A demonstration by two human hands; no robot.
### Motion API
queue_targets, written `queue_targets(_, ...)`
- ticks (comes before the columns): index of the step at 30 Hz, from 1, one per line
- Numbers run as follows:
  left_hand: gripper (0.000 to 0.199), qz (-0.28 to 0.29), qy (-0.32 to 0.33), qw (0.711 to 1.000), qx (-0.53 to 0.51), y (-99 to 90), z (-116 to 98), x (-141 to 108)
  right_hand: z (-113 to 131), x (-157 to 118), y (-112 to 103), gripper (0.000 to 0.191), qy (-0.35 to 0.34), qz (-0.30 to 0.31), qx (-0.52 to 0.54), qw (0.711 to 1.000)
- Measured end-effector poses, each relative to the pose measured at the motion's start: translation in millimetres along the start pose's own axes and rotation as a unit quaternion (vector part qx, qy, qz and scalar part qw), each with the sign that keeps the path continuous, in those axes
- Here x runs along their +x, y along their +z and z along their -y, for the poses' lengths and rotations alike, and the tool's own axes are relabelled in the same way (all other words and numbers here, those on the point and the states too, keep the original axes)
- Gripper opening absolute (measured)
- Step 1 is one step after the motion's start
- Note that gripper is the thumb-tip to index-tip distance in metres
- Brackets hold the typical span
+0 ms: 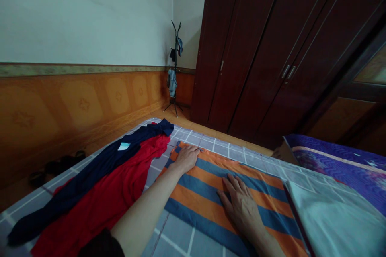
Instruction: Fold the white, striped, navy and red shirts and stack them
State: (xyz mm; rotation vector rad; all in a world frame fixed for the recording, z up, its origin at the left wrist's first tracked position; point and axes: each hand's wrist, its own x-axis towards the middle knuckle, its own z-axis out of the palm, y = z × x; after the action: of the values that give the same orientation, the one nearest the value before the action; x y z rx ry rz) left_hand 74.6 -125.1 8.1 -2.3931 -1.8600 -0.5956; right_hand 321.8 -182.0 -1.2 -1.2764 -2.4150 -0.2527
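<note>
An orange and blue-grey striped garment (208, 186) lies spread on the grey checked bed cover (177, 229). At its far left part rests my left hand (187, 159), its fingers pointing toward the garment's far edge; whether they pinch the cloth is not clear. My right hand (241, 204) lies on the middle of the stripes with its fingers spread and nothing held. Left of the striped cloth are a red garment (120, 192) and a dark navy garment (90, 180) with a pale label. A pale folded cloth (334, 217) touches the right side.
Beyond the bed stand a dark red wardrobe (256, 48) and a black coat rack (175, 56) with clothes. Purple bedding (337, 156) is at the right. Dark shoes (60, 164) sit on the floor at the left, near the tiled wall.
</note>
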Motion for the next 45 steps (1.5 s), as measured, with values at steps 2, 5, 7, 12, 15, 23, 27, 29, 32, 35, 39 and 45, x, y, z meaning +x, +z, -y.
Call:
queue_targets(2,0.033,0.003,-0.007,1.000,0.000,2.5,1.5,-1.5,0.3,0.2,-0.4,0.044,-0.002,0.002,0.001,1.000)
queue_targets(5,0.035,0.000,-0.023,1.000,-0.001,1.7,3.2,-4.7,1.2,0.5,-2.4,0.043,-0.004,0.003,0.003,1.000)
queue_targets(7,0.037,-0.007,-0.033,0.999,-0.002,-2.1,3.2,-5.5,1.6,0.7,-3.7,0.043,-0.004,0.003,0.003,1.000)
queue_targets(12,0.032,-0.013,-0.014,1.000,-0.011,-13.1,-1.4,-2.4,1.9,0.2,-4.5,0.042,-0.005,0.000,0.002,1.000)
queue_targets(15,0.031,0.015,0.002,1.000,-0.014,-11.9,-2.8,-1.8,2.1,0.2,-3.8,0.042,-0.004,-0.004,0.006,1.000)
queue_targets(23,0.059,0.080,-0.030,0.996,0.007,-0.6,-0.5,-5.8,3.1,1.7,-6.3,0.042,-0.003,0.004,0.010,1.000)
queue_targets(27,0.068,0.126,-0.056,0.990,0.016,-4.7,3.4,-5.6,2.8,0.9,-7.1,0.043,-0.001,0.006,0.007,1.000)
queue_targets(29,0.070,0.113,-0.091,0.989,0.027,-8.8,5.4,-6.6,2.9,0.5,-7.5,0.042,0.001,0.009,0.007,1.000)
queue_targets(32,0.071,0.116,-0.077,0.990,0.023,-11.6,-2.3,-10.0,3.6,0.5,-8.1,0.042,0.000,0.008,0.008,1.000)
queue_targets(35,0.071,0.160,0.037,0.986,-0.018,-7.2,-22.6,-13.3,3.8,0.8,-7.6,0.043,0.001,0.008,0.009,1.000)
queue_targets(39,0.069,0.199,0.074,0.977,-0.027,-5.5,-35.5,-13.4,0.5,1.0,-4.1,0.046,0.013,0.023,0.003,1.000)
queue_targets(45,0.058,0.167,0.074,0.983,-0.013,-16.4,-39.3,-14.6,-5.9,2.7,1.2,0.057,0.030,0.035,-0.017,0.999)
